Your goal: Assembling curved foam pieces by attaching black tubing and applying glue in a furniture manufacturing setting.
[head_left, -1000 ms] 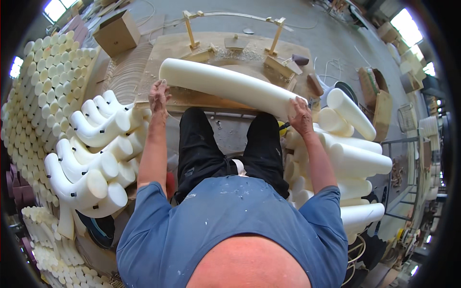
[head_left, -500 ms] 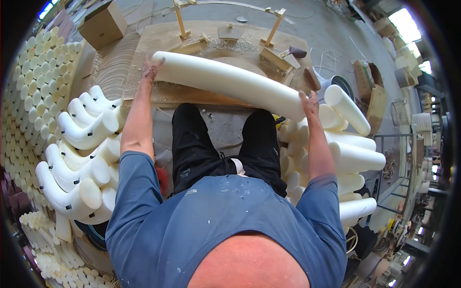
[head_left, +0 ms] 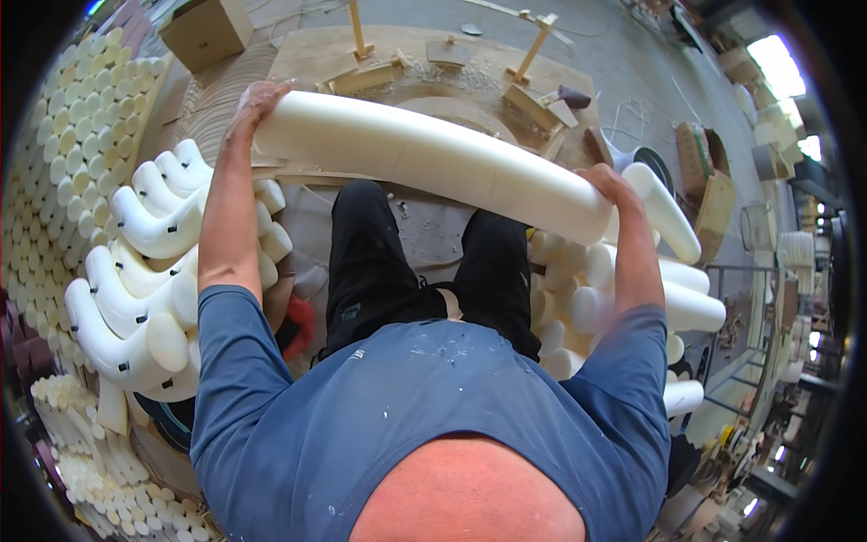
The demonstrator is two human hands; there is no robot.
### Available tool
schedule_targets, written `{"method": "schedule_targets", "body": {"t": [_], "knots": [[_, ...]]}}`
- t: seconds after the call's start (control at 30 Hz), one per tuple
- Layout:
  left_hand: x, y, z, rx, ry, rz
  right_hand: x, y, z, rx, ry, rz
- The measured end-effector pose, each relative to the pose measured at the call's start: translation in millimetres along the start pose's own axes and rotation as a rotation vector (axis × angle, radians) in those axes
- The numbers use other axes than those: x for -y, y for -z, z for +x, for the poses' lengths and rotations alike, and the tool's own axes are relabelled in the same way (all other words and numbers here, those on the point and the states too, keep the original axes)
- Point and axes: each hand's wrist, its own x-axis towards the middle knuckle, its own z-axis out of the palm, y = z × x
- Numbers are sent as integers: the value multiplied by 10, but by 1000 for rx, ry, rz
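A long, slightly bent white foam-like cylinder (head_left: 424,154) spans the space above my knees, its left end farther away than its right. My left hand (head_left: 260,102) is closed over the far left end, fingers on top. At the other end my right hand (head_left: 612,183) grips the upper far side, thumb side hidden by the roll. Behind the cylinder lies a wooden board (head_left: 298,59) with wooden blocks, upright sticks and pale shavings on it.
Curved white tubes with small black pieces (head_left: 135,334) are stacked to my left. Straight white cylinders (head_left: 691,307) lie piled on my right. Farther left rises a large stack of cream rolls (head_left: 86,135). A cardboard box (head_left: 208,36) stands beyond it.
The white cylinder has come up closer to me and shows larger. My hands have moved apart in the picture, the left one leftward and the right one rightward, both still holding its ends.
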Motion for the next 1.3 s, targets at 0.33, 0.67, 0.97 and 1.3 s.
{"method": "schedule_targets", "body": {"t": [0.33, 0.67, 0.97, 1.3], "knots": [[94, -584, -619, -421, 530, -850, 73, -1080, 447, -895, 49, 1053], [481, -1185, -952, -329, 247, -1082, 150, -1562, 341, -889, 99, 981], [550, -1281, -842, -467, 244, -1162, 442, -1420, 489, -920, 68, 951], [141, -705, -1888, -417, 241, -1307, 104, -1539, -413, -708, 47, 1260]]}}
